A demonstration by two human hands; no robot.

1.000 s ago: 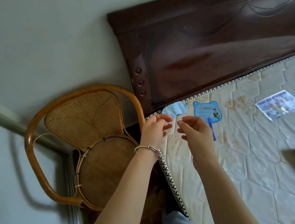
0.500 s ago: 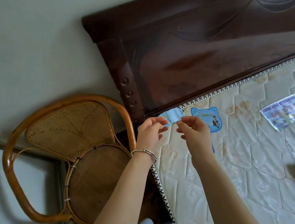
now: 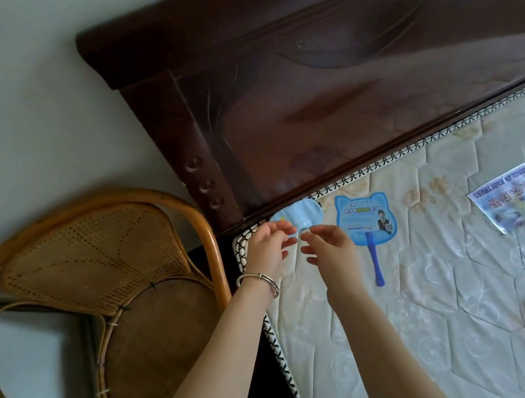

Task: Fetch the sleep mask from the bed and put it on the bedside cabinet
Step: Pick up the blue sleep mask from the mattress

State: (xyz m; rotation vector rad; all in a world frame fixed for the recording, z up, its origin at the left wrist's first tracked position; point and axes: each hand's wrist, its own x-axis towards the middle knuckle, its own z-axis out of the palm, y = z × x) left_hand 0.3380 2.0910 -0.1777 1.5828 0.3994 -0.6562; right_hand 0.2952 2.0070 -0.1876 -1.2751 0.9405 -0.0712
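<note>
We held our left hand (image 3: 269, 243) and right hand (image 3: 329, 248), fingers spread and gripping nothing, just beside the light-blue sleep mask (image 3: 300, 214) at the mattress (image 3: 440, 332) corner.

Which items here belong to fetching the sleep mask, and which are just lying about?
Job:
- light blue sleep mask at the mattress corner
- left hand and right hand, open just short of it

Lying about:
- blue cat-eared hand fan
- printed leaflet
- rattan chair

No bedside cabinet is visible.

Dim soft light, wide-angle edge distortion
</note>
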